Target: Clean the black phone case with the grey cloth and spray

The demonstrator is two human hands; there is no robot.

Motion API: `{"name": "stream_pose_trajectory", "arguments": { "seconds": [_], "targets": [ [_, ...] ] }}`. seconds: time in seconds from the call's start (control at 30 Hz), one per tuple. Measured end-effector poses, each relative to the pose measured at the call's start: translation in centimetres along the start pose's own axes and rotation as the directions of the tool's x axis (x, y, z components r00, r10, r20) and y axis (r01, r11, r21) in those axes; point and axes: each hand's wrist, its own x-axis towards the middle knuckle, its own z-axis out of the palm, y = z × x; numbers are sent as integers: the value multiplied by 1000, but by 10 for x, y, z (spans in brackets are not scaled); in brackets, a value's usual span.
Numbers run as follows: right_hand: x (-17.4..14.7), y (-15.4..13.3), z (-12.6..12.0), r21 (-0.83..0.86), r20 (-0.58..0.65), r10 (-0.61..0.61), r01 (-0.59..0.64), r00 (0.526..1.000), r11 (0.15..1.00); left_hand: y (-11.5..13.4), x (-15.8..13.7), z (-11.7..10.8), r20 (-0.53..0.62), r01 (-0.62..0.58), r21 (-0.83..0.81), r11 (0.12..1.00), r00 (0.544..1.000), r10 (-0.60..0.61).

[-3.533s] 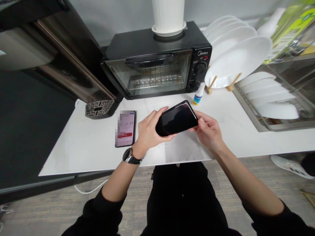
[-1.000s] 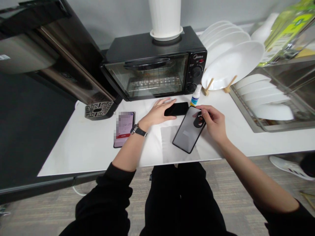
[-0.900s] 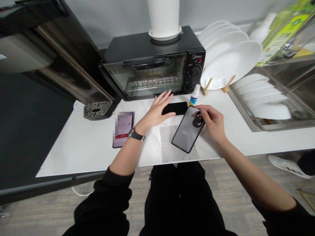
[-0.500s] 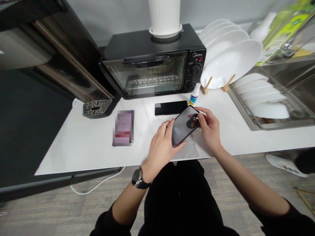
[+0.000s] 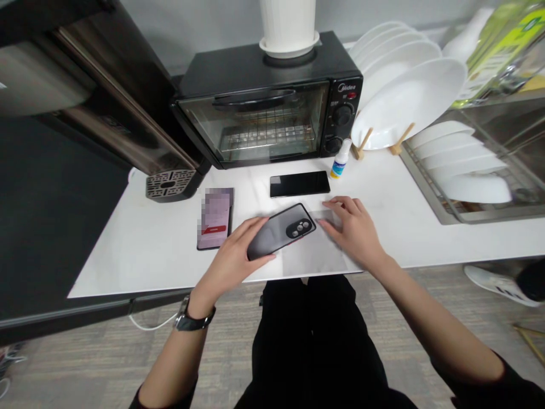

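Observation:
My left hand [image 5: 235, 250], with a watch on its wrist, grips one end of a translucent grey phone case [image 5: 275, 232] with a black rim. The camera cutout of the case points to the right. My right hand [image 5: 349, 230] is open just right of the case, thumb and fingers apart with nothing between them. Under it and the case lies a thin grey cloth [image 5: 313, 255] at the counter's front edge. A black phone [image 5: 300, 184] lies face up behind the case. Left of my left hand is another phone [image 5: 215, 220] with a lit, partly pixelated screen.
A small spray bottle [image 5: 340, 161] stands before the black toaster oven [image 5: 259, 108]. White plates [image 5: 409, 105] lean in a wooden rack, and bowls [image 5: 468, 162] sit in a metal rack on the right. A dispenser with a drip tray [image 5: 170, 184] is on the left.
My left hand has moved left with the phone case, which now lies at a flatter angle. My right hand has let go of the case, and more of the grey cloth shows.

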Motion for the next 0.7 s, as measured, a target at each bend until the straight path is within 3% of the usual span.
{"name": "stream_pose_trajectory", "arguments": {
  "seconds": [0.2,0.33,0.43,0.57,0.7],
  "targets": [
    [-13,17,-11,43,14,20,-21,1000,999,-1,33,1,48,-89,-7,996,995,89],
    [-32,35,-34,88,55,81,-85,995,992,0,57,4,88,-201,-11,979,976,201],
    [-48,46,-58,155,127,182,-201,975,967,0,68,8,114,-235,-43,971,964,238],
    [-63,63,-91,313,194,298,-347,935,884,2,75,14,139,-256,-97,962,954,267],
    [-64,72,-108,537,107,443,-426,890,727,5,78,19,182,-250,-112,962,946,267]
  ]
}}
